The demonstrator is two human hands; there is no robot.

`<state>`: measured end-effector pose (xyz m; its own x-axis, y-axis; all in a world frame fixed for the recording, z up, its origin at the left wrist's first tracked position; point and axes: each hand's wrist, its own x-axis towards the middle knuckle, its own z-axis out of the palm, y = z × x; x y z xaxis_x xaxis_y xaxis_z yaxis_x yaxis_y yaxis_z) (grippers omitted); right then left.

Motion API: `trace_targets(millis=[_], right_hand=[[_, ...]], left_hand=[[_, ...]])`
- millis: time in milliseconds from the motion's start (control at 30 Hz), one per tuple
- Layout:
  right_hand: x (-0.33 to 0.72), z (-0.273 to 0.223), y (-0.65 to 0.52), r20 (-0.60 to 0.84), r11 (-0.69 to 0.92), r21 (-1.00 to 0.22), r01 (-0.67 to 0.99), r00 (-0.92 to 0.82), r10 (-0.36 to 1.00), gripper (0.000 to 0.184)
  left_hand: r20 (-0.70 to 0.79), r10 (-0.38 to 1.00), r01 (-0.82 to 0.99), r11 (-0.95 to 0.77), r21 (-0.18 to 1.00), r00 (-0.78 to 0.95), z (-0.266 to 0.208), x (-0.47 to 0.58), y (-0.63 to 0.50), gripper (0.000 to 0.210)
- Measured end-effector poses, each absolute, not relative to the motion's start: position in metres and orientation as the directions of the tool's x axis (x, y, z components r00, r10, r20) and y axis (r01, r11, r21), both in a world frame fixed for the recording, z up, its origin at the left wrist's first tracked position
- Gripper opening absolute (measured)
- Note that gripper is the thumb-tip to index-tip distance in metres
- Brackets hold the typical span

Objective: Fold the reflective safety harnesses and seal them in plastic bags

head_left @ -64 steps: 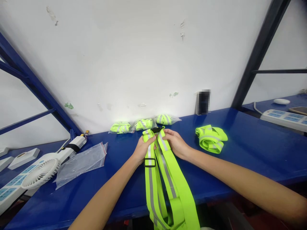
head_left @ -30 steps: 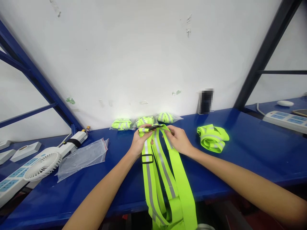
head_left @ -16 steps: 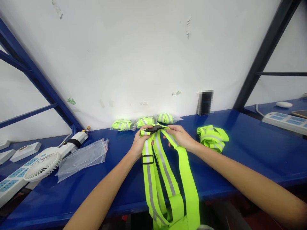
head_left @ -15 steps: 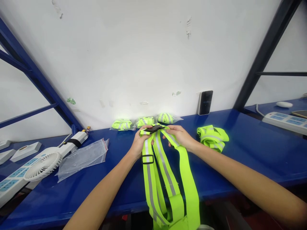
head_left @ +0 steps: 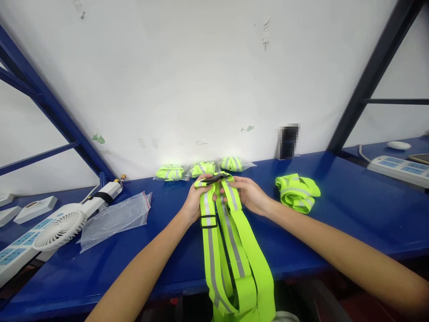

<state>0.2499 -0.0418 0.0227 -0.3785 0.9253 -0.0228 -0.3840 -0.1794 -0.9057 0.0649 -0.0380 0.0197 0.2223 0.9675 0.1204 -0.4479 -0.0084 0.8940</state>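
A neon-yellow reflective vest (head_left: 250,250) made of straps with grey stripes hangs from both my hands, its lower loops dropping over the table's front edge. My left hand (head_left: 196,197) is closed on its upper left end, beside a black buckle (head_left: 214,179). On the other side of that buckle, my right hand (head_left: 248,193) pinches the right strap. A black slider (head_left: 208,221) sits on the left strap below my left hand. To the right of my right arm's wrist lies another folded reflective vest (head_left: 298,192), loose on the table.
Behind my hands, bagged vests (head_left: 170,172) lie along the wall. Clear plastic bags (head_left: 115,219), a small white fan (head_left: 60,230) and a power strip (head_left: 20,250) are at left. A dark blurred device (head_left: 288,141) leans on the wall. The blue table (head_left: 351,210) spans the view.
My right hand has shifted slightly, and the right strap has swung left, closer to the other straps. A slider on it now shows. Both hands keep hold of the vest.
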Motion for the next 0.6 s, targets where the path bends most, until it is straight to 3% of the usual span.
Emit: trace_targets(millis=[167,333,400,600], right_hand=[[0.2492,0.0226,-0.0450,0.021,-0.164,-0.889,-0.428,-0.396,0.918,0.023],[0.2518,0.0278,-0.0474,-0.029,-0.324,-0.788,-0.523,-0.494,0.869,0.022],[0.2529,0.0293,-0.0464,-0.034,-0.309,-0.807,-0.503,-0.482,0.876,0.019],[0.2507,0.0261,-0.0432,0.004,-0.208,-0.900,-0.382,-0.485,0.875,0.037]], left_hand=[[0.144,0.967,-0.470,-0.030,0.882,0.209,0.0212,0.0636,-0.0368,0.043],[0.129,0.972,-0.487,-0.017,0.873,0.198,0.0220,0.0597,-0.0349,0.043],[0.122,0.971,-0.487,-0.007,0.873,0.204,0.0230,0.0591,-0.0354,0.044],[0.112,0.967,-0.495,0.017,0.869,0.229,0.0267,0.0598,-0.0388,0.045]])
